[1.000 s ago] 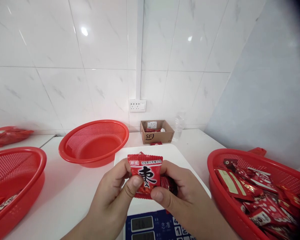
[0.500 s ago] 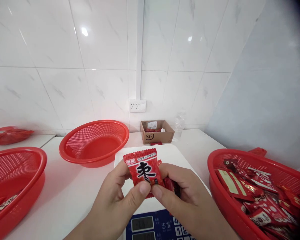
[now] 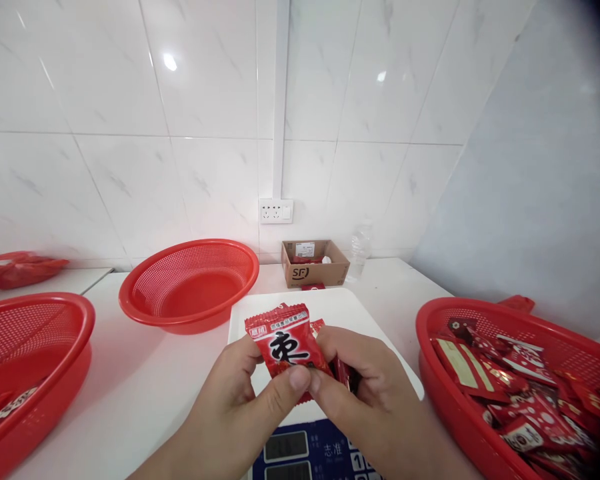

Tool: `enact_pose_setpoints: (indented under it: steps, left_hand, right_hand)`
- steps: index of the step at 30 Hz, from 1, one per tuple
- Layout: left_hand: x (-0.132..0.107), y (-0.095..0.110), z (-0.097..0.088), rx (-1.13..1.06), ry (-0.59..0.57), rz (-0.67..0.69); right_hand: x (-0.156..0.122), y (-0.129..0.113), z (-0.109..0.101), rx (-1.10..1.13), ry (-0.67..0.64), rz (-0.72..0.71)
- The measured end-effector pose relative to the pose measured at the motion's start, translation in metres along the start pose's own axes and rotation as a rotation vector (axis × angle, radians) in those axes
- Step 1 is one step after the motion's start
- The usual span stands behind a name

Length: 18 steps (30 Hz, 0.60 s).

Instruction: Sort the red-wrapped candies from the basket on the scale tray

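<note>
A small red jujube snack packet (image 3: 285, 343) with a large black character on it is pinched between my two hands above a digital scale (image 3: 347, 308). My left hand (image 3: 237, 400) is closed on its left side, thumb across the lower front. My right hand (image 3: 375, 380) is closed around the right side, its thumb tip meeting the left thumb. At least one more red packet (image 3: 344, 375) shows behind it, against the right fingers and partly hidden. Below the hands lies the scale's blue panel (image 3: 334, 433), partly covered by the right wrist.
At right stands a red basket (image 3: 430, 333) full of snack packets. An identical-coloured basket (image 3: 80, 317) at left holds a few packets; another red basket (image 3: 145, 300) stands behind. Near the wall are a cardboard box (image 3: 325, 275), a clear plastic bottle (image 3: 360, 250) and red bags (image 3: 25, 272).
The front packet has tilted back and turned slightly in my hands, and my thumbs have shifted a little to the right. Both hands keep their hold.
</note>
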State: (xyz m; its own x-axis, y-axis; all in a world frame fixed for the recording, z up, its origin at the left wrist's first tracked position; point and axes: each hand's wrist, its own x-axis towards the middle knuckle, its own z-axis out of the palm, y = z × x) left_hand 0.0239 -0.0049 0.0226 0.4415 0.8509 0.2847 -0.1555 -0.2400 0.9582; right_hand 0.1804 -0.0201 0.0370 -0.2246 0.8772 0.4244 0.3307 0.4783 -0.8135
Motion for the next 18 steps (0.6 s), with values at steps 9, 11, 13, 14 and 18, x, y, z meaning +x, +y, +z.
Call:
enact_pose_setpoints:
  steps: [9,11,13,14,18]
  left_hand:
    - [0.0004,-0.0021,0.0,0.015,-0.013,0.008]
    - [0.0014,-0.0035,-0.0005,-0.005,-0.009,0.001]
    - [0.0028,-0.0043,-0.0007,-0.073,-0.001,-0.02]
    - [0.0036,-0.0043,-0.0008,-0.123,0.002,-0.03]
    - [0.007,-0.0007,-0.0017,-0.288,0.011,-0.069]
  right_hand:
    - [-0.0004,-0.0002,0.0014,-0.003,0.04,-0.111]
    - [-0.0007,0.0006,0.0023,-0.005,0.03,-0.114]
    - [-0.0009,0.0017,0.0036,-0.024,0.012,-0.099]
    - [-0.0009,0.0023,0.0043,-0.033,0.002,-0.083]
    - [0.0005,0.0035,0.0047,-0.067,-0.031,-0.032]
